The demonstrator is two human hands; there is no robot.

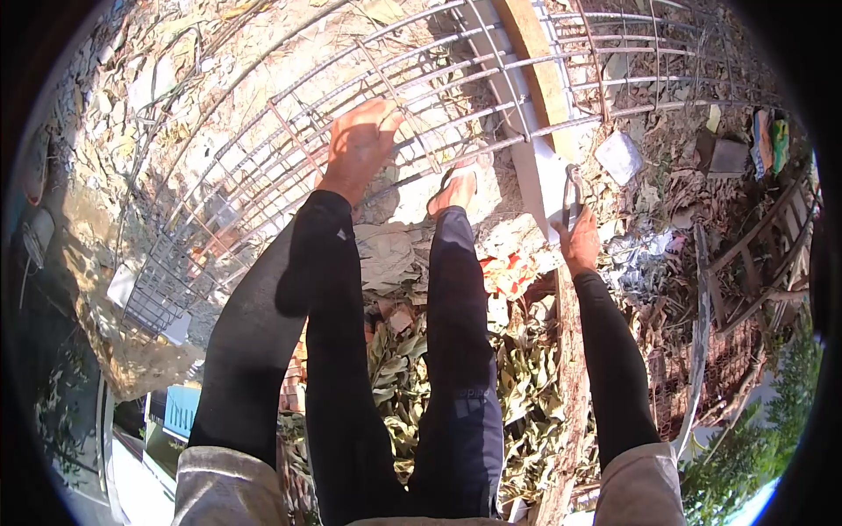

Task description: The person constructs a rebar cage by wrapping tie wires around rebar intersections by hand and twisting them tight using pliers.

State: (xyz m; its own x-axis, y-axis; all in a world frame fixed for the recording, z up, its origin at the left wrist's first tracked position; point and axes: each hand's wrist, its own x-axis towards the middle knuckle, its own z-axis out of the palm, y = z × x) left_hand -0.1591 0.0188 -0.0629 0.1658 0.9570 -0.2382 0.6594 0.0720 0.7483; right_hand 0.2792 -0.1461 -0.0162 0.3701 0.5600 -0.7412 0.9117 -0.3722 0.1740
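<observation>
A long cage of steel rebar point(303, 151), with lengthwise bars and cross ties, stretches across the upper half of the view. My left hand point(361, 145) lies over its near bars with the fingers curled around one; the fingertips are partly hidden. On the right, my right hand point(581, 238) grips a pair of pincers point(572, 188) by the handles, jaws pointing up toward the cage. The pincers are apart from the bars. A wooden beam point(537, 70) and a pale board point(524, 162) run alongside each other under the cage, just left of the pincers.
My sandalled foot point(456, 188) stands on the dirt below the cage. Dry leaves point(526, 377) and litter cover the ground. A pale block point(619, 156) lies right of the beam. A wooden ladder-like frame point(763, 241) and a thin pole point(702, 324) are at the right.
</observation>
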